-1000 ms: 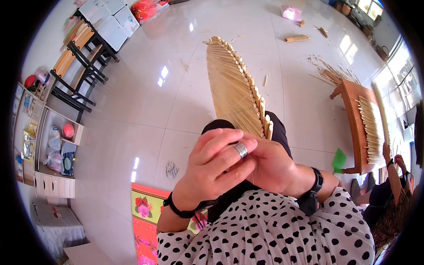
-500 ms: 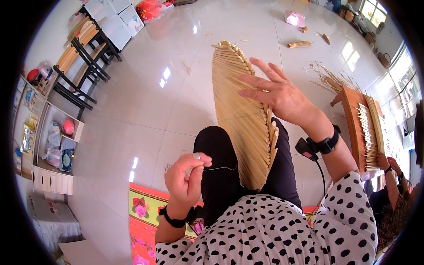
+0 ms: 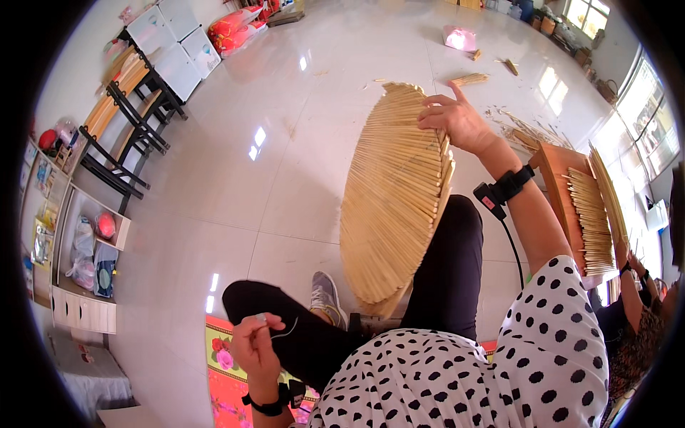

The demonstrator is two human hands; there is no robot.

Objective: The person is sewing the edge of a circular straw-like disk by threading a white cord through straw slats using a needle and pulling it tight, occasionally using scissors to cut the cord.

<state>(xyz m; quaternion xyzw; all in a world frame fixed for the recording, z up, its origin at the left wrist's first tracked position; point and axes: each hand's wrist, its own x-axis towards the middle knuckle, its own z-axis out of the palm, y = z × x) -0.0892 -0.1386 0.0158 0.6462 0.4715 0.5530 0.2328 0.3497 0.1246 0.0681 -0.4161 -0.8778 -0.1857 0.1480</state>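
Stalk panel point(image 3: 392, 200) has turned above glossy floor point(image 3: 307, 171), right hand point(image 3: 460, 123) gripping its edge, left hand point(image 3: 255, 346) pinching strand point(image 3: 290, 331).

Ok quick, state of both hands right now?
Left hand: closed, pinching a thin strand.
Right hand: closed on the upper edge of the stick panel.

Glossy tiled floor point(image 3: 214, 171) with stick bundle point(image 3: 469, 79) and pink packet point(image 3: 460, 38), brown bench point(image 3: 556, 182) with sticks point(image 3: 591, 221)

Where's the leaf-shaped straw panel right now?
In the head view, the straw panel is just right of centre, its upper right edge in the right hand, its lower part beside the right thigh.
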